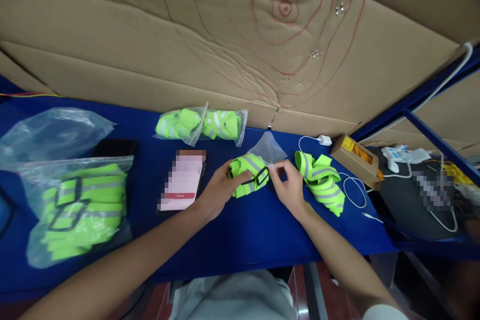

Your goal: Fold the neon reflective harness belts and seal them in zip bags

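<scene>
Near the middle of the blue table, my left hand [224, 186] is wrapped round a rolled yellow-green reflective strap [247, 162] with a black buckle. Just right of the roll, my right hand [288, 182] pinches the edge of a clear plastic bag [268, 146], which spreads out behind the roll. Another reflective strap [323, 180], loosely bundled and unbagged, lies to the right of my right hand. Two bagged rolls [200, 124] rest side by side at the back. A larger clear bag [84, 205] of folded straps is at the left.
A phone [183, 180] with a lit screen lies left of my hands. An empty-looking plastic bag [56, 132] and a dark flat object [115, 148] are farther left. A small cardboard box [356, 160] and white cables [354, 192] sit right. Cardboard [225, 35] walls the back.
</scene>
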### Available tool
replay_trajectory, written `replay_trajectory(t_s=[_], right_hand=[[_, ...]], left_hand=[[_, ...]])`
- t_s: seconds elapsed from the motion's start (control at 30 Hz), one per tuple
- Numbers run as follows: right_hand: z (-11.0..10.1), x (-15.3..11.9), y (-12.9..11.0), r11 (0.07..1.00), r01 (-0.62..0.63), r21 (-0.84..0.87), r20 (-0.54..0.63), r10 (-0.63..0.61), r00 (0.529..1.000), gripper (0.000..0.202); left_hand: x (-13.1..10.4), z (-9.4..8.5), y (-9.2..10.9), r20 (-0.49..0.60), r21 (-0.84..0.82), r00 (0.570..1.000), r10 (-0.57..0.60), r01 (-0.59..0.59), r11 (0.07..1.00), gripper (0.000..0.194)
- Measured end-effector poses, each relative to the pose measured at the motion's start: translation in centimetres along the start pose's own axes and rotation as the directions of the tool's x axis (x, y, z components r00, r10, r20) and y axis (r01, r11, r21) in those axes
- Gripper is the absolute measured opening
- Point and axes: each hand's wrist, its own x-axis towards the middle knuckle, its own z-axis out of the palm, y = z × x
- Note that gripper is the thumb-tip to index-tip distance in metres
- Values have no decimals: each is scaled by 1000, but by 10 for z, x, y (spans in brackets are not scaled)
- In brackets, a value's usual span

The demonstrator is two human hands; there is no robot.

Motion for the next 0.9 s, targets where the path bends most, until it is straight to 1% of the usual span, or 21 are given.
replay_trajectory(t_s=[0.1, 0.2, 0.27, 0.33, 0.4, 0.47, 0.57, 0.63, 0.73, 0.83, 0.9], right_hand=[[0, 0, -1, 998, 33, -59, 27, -32, 999, 14], [0, -1, -3, 992, 73, -106, 19, -71, 997, 13], [1, -4, -6, 991, 89, -95, -2, -89, 996, 12], [5, -8, -9, 998, 49, -35, -18, -50, 999, 10], [11, -11, -11, 999, -28, 44, -5, 29, 1000, 10], [18, -13, -12, 987, -99, 124, 32, 95, 995, 11], [25, -14, -12, 962, -174, 208, 123, 151, 981, 17], [27, -16, -13, 942, -219, 253, 171, 180, 969, 17], [27, -19, -16, 890, -281, 359, 190, 225, 956, 16], [27, -22, -19, 833, -299, 465, 170, 247, 954, 17], [26, -23, -19, 827, -287, 484, 133, 255, 958, 20]], left_hand=[[2, 1, 0, -2, -161, 1000, 30, -30, 986, 48], [0, 3, 4, -20, -189, 997, 78, -81, 979, 49], [-2, 5, 6, -42, -176, 994, 106, -111, 978, 51], [-4, 7, 7, -60, -182, 991, 118, -127, 975, 49], [-4, 8, 6, -82, -220, 990, 115, -130, 967, 47], [-4, 9, 5, -110, -252, 989, 99, -124, 960, 48], [-3, 9, 3, -134, -257, 989, 61, -94, 962, 48], [-4, 9, 1, -126, -204, 988, 87, -111, 973, 48], [-8, 9, 0, -104, 7, 967, 233, -234, 972, 48], [-13, 11, 4, -109, 232, 927, 359, -328, 916, 47], [-15, 12, 7, -120, 311, 914, 388, -337, 889, 48]])
